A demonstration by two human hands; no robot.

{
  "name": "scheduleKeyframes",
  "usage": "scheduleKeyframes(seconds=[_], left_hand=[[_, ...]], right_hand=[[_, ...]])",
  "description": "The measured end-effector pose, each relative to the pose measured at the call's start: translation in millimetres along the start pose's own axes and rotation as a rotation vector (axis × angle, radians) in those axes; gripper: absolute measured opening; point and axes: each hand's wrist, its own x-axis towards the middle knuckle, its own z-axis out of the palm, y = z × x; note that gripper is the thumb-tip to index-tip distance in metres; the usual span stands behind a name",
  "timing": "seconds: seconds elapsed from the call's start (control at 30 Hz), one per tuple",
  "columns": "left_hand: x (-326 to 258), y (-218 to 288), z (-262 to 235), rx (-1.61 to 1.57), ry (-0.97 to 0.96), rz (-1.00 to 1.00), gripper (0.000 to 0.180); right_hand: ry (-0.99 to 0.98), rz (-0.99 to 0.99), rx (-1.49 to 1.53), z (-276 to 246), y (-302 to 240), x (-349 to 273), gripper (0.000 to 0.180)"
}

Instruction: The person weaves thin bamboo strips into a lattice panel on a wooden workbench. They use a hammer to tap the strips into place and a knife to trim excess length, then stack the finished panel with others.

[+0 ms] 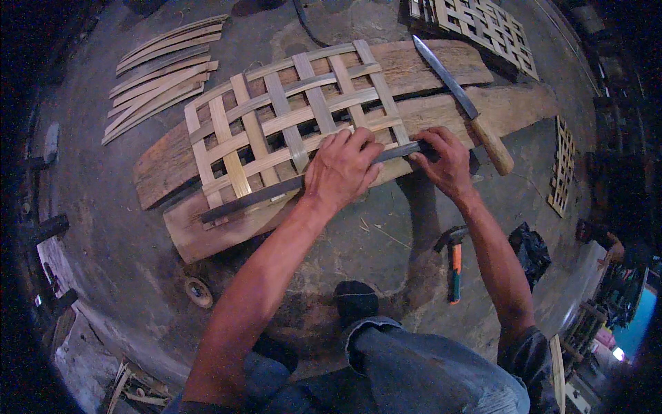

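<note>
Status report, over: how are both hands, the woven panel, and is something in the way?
Left hand on dark strip; right hand pinching its right end. Panel lying on boards, strip along near edge. Knife near right hand, not blocking strip.

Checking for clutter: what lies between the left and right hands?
In the head view, a stretch of dark strip spans from the left hand to the right hand, over a board, with a pale slat's end beside it.

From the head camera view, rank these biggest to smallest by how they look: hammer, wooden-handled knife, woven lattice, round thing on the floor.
1. Woven lattice, partly covered
2. Wooden-handled knife
3. Hammer
4. Round thing

Apparent size only.
</note>
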Motion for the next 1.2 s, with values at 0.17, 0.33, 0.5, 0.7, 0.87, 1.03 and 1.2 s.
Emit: scheduleKeyframes(seconds=[0.17,0.33,0.5,0.7,0.87,1.03,1.2], left_hand=[[0,-1,-1,-0.015,-0.018,-0.003,0.032],[-3,0,-2,-0.026,0.007,-0.034,0.033],[-1,1,2,-0.03,0.024,-0.024,0.034],[-1,0,1,-0.018,0.027,-0.04,0.033],[0,2,1,-0.003,0.019,-0.03,0.033],[-1,1,3,0.006,0.033,-0.013,0.031],[-1,2,-1,-0.006,-0.019,-0.025,0.033]], right_hand=[[-0.103,0.039,0.03,-7,1,4,0.041],[-0.154,0.129,0.26,-18,-4,7,0.041],[-0.101,0.039,0.237,-12,10,7,0.043],[-0.103,0.105,0.07,-11,-7,10,0.038],[-0.077,0.077,0.106,-9,-4,7,0.036],[-0.084,0.061,0.017,-10,-5,7,0.035],[-0.082,0.063,0.034,-10,-5,9,0.034]])
